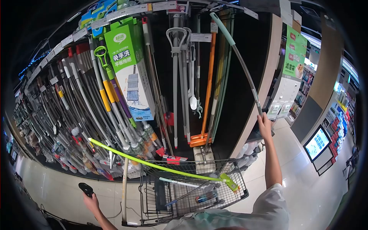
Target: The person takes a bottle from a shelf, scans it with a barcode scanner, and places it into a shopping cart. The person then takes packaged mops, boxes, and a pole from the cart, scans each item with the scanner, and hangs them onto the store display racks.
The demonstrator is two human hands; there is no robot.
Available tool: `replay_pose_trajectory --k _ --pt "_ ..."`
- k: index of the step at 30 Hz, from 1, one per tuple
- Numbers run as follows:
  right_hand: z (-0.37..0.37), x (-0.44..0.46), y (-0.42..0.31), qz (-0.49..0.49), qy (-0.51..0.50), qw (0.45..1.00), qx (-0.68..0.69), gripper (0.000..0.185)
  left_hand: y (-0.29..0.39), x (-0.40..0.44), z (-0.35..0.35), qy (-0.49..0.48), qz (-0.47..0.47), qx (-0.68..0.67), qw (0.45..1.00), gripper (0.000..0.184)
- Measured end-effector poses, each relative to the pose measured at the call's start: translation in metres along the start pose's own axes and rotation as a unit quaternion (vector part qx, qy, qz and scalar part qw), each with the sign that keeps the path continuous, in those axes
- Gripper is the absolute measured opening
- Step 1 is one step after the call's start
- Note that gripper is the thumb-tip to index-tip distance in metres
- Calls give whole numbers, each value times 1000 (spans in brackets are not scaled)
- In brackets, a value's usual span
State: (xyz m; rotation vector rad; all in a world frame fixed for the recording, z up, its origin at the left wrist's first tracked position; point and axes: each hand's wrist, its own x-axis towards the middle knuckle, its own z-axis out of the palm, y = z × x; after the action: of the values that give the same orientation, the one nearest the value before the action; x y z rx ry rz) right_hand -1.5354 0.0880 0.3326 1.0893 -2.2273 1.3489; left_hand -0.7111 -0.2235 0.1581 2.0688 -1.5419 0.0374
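My right hand [263, 124] is wrapped round a long metal pole [245, 68] with a pale green grip at its upper end. The pole rises up and to the left, in front of the dark shelf back. Low on the left, my left hand [91, 202] is closed on a black handheld device [85, 188]. Between my hands stands a wire shopping cart [147, 191]. A lime green pole [153, 164] with a green head lies across it, and a white-handled tool [180, 183] and a small packaged item [207, 197] lie inside.
Many mops and poles [76, 84] hang along the rack on the left. A green mop box [128, 61] and an orange broom [200, 140] are in the middle. A pale upright pole [124, 191] stands at the cart's left side. A lit screen [317, 143] is at the right.
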Motion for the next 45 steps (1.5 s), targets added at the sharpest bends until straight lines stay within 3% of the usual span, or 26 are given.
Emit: replay_pose_trajectory --k 6,23,38,45 --pt "20 39 -9 10 -4 1000 7 36 -22 -26 45 -51 48 22 997 71" --pt "47 61 -16 12 45 998 -40 39 -2 -90 73 -162 -7 -18 987 66" --pt "52 60 -18 -1 60 997 -49 37 25 -109 79 -166 -2 -139 976 59" --pt "52 58 -21 -4 57 997 -46 36 37 -115 83 -156 25 -124 980 61"
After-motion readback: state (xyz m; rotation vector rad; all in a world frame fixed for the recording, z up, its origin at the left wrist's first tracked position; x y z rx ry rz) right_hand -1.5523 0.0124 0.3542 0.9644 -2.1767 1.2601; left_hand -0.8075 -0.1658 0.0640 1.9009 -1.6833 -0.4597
